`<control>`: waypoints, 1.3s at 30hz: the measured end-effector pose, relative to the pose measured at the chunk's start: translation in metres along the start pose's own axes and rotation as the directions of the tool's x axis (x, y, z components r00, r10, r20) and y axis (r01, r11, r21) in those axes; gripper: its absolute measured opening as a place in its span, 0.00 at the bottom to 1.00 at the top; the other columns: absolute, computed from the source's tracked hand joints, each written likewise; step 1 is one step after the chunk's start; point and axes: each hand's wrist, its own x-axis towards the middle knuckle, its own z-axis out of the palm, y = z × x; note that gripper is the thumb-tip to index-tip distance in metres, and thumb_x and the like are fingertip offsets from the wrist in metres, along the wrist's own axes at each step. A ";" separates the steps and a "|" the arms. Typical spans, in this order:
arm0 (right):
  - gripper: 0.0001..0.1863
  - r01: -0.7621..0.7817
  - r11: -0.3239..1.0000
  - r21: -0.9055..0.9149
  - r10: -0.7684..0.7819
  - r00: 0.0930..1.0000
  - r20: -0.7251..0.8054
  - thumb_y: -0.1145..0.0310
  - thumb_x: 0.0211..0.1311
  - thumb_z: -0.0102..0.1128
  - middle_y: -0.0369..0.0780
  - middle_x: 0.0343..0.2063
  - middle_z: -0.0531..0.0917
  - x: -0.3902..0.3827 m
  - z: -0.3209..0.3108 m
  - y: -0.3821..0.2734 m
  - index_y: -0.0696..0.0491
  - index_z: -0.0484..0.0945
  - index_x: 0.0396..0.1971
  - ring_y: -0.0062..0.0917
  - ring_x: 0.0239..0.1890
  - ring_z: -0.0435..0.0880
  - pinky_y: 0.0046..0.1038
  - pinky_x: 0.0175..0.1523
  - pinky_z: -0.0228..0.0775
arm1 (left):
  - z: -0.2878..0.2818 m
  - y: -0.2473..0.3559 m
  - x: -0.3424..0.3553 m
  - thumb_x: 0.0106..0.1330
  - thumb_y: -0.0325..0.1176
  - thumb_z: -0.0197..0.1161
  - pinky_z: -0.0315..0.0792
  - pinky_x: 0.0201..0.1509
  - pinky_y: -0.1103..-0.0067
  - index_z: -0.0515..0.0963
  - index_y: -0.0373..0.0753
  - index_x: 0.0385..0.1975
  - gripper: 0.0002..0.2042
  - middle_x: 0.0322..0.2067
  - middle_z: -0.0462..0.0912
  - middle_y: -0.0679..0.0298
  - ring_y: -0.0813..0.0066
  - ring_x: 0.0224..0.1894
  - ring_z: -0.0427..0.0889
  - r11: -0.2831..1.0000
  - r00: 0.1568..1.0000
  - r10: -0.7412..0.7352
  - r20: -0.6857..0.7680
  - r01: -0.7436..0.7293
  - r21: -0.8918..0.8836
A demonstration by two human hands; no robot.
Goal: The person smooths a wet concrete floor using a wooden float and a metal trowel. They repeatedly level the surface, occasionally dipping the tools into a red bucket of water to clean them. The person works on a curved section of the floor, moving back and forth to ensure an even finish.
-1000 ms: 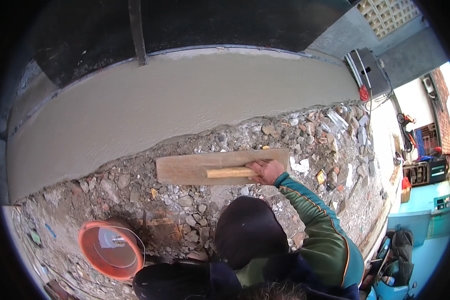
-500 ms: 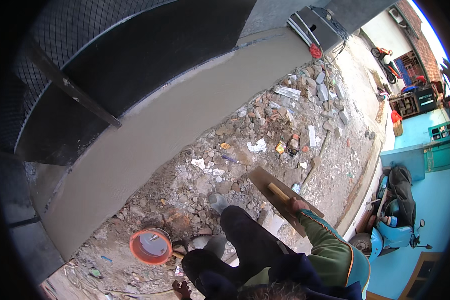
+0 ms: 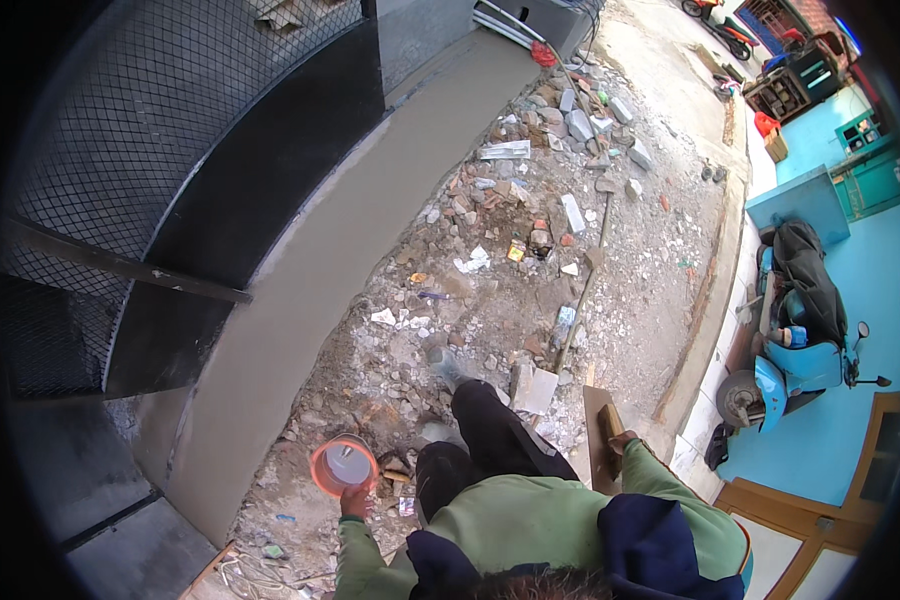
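Note:
My right hand [image 3: 622, 441] grips the wooden handle of a long, flat, brown plastering float [image 3: 600, 430], held out to my right above the ground. My left hand [image 3: 355, 502] is at the near rim of an orange bucket [image 3: 322, 468], its fingers curled over the edge. Greyish water or slurry seems to fill part of the bucket; what lies deeper is hidden. Just right of the bucket a short wooden handle [image 3: 396, 475] lies among the stones. A strip of smooth, wet-looking grey cement [image 3: 300, 270] runs along the dark gate to the left.
Broken stones and rubble [image 3: 490, 260] cover the ground between the cement strip and a long thin pole [image 3: 590, 280]. A black mesh gate [image 3: 210, 230] borders the strip, with a metal bar jutting over it. A light-blue scooter [image 3: 800, 365] stands at the right.
My left hand has moved forward to the bucket's rim. My right arm has drawn the float back and turned it more upright in view. The whole view has shifted and turned.

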 end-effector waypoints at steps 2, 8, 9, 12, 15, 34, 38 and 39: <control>0.22 -0.049 0.998 0.047 0.046 0.997 0.060 0.48 0.68 0.57 0.42 0.53 0.86 -0.021 0.014 0.013 0.47 0.86 0.51 0.39 0.55 0.85 0.38 0.58 0.78 | -0.008 0.021 0.003 0.65 0.36 0.68 0.71 0.24 0.70 0.72 0.50 0.57 0.21 0.44 0.81 0.65 0.66 0.30 0.81 0.996 0.992 0.087 -0.088 -0.090 -0.029; 0.26 -0.155 0.979 0.130 0.126 0.970 0.206 0.47 0.62 0.66 0.43 0.53 0.86 -0.077 -0.020 -0.015 0.48 0.85 0.54 0.37 0.57 0.84 0.38 0.59 0.77 | 0.001 0.100 0.001 0.64 0.33 0.67 0.68 0.19 0.70 0.74 0.50 0.52 0.17 0.39 0.82 0.66 0.69 0.24 0.77 0.983 0.968 0.181 -0.174 -0.185 -0.003; 0.26 -0.138 0.980 0.146 0.102 0.968 0.230 0.47 0.61 0.66 0.43 0.53 0.86 -0.073 -0.030 -0.022 0.48 0.84 0.54 0.37 0.58 0.84 0.39 0.59 0.77 | 0.006 0.111 -0.005 0.65 0.32 0.66 0.68 0.18 0.70 0.75 0.50 0.51 0.15 0.37 0.82 0.66 0.69 0.22 0.76 0.988 0.979 0.135 -0.150 -0.144 -0.057; 0.27 -0.172 0.973 0.152 0.138 0.968 0.211 0.49 0.60 0.66 0.45 0.54 0.85 -0.038 -0.055 -0.016 0.50 0.84 0.54 0.38 0.57 0.84 0.39 0.59 0.77 | 0.070 0.154 -0.008 0.67 0.31 0.64 0.67 0.16 0.71 0.78 0.49 0.48 0.11 0.32 0.83 0.64 0.69 0.18 0.75 0.992 0.984 0.113 -0.138 -0.119 -0.042; 0.27 -0.158 0.940 0.302 0.113 0.980 0.164 0.49 0.59 0.67 0.48 0.52 0.86 0.001 -0.121 -0.057 0.53 0.85 0.52 0.40 0.56 0.85 0.39 0.58 0.78 | 0.138 0.198 -0.016 0.67 0.30 0.65 0.71 0.17 0.70 0.79 0.46 0.50 0.12 0.32 0.83 0.62 0.66 0.19 0.80 0.982 0.960 0.171 -0.222 -0.148 0.114; 0.21 0.138 0.715 0.685 0.026 0.974 -0.224 0.58 0.66 0.63 0.48 0.26 0.85 0.196 -0.612 -0.038 0.63 0.75 0.47 0.36 0.23 0.88 0.38 0.26 0.78 | 0.441 0.399 -0.055 0.66 0.35 0.69 0.74 0.25 0.70 0.69 0.43 0.64 0.27 0.45 0.82 0.59 0.66 0.28 0.83 0.980 0.997 -0.020 -0.074 0.034 0.197; 0.20 0.150 0.680 0.718 -0.002 0.979 -0.204 0.59 0.67 0.64 0.48 0.27 0.85 0.243 -0.659 -0.029 0.63 0.77 0.45 0.35 0.21 0.87 0.38 0.25 0.77 | 0.475 0.422 -0.023 0.62 0.34 0.73 0.76 0.24 0.66 0.73 0.42 0.62 0.27 0.41 0.84 0.56 0.62 0.25 0.83 0.980 0.993 0.033 -0.115 -0.010 0.200; 0.20 0.162 0.648 0.745 -0.010 0.979 -0.204 0.59 0.66 0.66 0.47 0.26 0.84 0.248 -0.664 -0.031 0.64 0.78 0.43 0.35 0.19 0.86 0.37 0.25 0.77 | 0.486 0.438 -0.014 0.61 0.34 0.73 0.76 0.23 0.65 0.73 0.42 0.61 0.27 0.40 0.85 0.56 0.61 0.24 0.83 0.980 0.994 0.042 -0.101 -0.022 0.197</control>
